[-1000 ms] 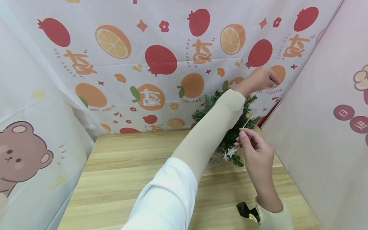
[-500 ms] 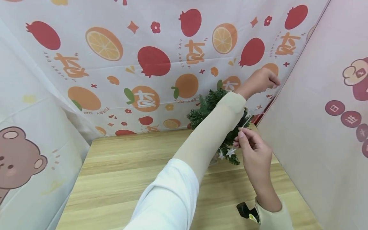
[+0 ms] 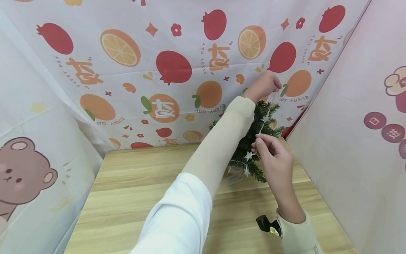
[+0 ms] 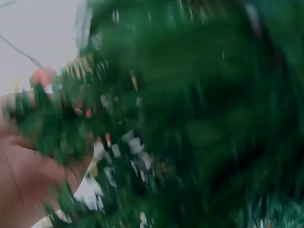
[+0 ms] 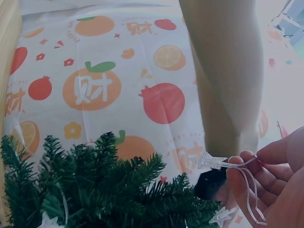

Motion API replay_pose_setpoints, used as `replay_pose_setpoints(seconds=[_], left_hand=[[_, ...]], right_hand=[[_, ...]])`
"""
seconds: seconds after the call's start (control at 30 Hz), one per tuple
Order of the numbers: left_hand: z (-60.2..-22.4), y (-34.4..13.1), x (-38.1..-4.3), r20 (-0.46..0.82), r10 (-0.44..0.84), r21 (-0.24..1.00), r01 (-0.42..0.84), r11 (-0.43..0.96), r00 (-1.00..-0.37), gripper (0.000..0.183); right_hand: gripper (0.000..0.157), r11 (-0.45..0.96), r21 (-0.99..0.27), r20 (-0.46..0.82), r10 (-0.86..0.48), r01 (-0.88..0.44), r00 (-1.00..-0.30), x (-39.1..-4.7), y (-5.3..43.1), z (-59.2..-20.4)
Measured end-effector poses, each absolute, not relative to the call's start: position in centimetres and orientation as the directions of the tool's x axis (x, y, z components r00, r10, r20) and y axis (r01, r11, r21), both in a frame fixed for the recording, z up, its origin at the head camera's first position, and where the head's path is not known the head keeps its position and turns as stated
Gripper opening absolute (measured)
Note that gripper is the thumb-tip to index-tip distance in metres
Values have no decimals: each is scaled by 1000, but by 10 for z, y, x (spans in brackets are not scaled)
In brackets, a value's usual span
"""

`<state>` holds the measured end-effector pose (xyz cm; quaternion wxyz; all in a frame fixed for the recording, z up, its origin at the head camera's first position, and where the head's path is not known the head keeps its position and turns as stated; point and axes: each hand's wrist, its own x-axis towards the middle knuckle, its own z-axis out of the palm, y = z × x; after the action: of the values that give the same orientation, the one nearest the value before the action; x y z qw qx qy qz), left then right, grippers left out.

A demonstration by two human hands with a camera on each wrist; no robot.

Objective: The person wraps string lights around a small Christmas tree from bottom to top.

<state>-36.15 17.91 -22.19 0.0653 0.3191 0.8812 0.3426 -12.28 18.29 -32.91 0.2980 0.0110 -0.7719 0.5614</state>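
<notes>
The head view shows a fruit-print backdrop (image 3: 173,67) behind the small green tree (image 3: 246,143); the wood-grain table (image 3: 136,183) lies under the tree and spreads to its left. A beige left sleeve (image 3: 215,148) crosses in front of the tree, hiding much of its middle, so that forearm is best held above the branch tips, where it would not brush them. The right hand (image 3: 275,155) is at the tree's near right side, thumb and forefinger closed narrowly on the star string (image 3: 265,119). The left hand (image 3: 264,84) is above the tree, fingers curled; the string leads up to its fingertips, so it appears to pinch it, though the blurred left wrist view cannot confirm this.

The step seems to be guiding the string along the tree's right side. I would let the right pinch anchor while the left does the moving, the span just taut: a hard pull could catch stars in the needles. Lower on the tree's near side, two stars (image 3: 248,156) hang and should not be tugged loose. Beside the right fingertips, the right wrist view shows doubled wire; ease that out before it tangles.
</notes>
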Motion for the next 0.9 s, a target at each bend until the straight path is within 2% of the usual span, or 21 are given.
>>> replay_pose_setpoints(seconds=[0.17, 0.33, 0.57, 0.9], left_hand=[[-226, 159, -373, 128, 593, 633, 526, 568, -795, 27], [-234, 137, -387, 154, 576, 721, 490, 490, -803, 25], [-245, 109, -407, 174, 550, 758, 467, 455, -817, 25], [-264, 88, -421, 203, 508, 822, 427, 376, -837, 27]], right_hand=[[26, 309, -869, 477, 309, -387, -823, -131, 178, -324], [26, 301, -865, 482, 275, -402, -832, -137, 171, -316], [24, 294, -851, 508, 253, -435, -823, -150, 160, -305], [23, 231, -867, 487, 201, -442, -850, -171, 131, -297]])
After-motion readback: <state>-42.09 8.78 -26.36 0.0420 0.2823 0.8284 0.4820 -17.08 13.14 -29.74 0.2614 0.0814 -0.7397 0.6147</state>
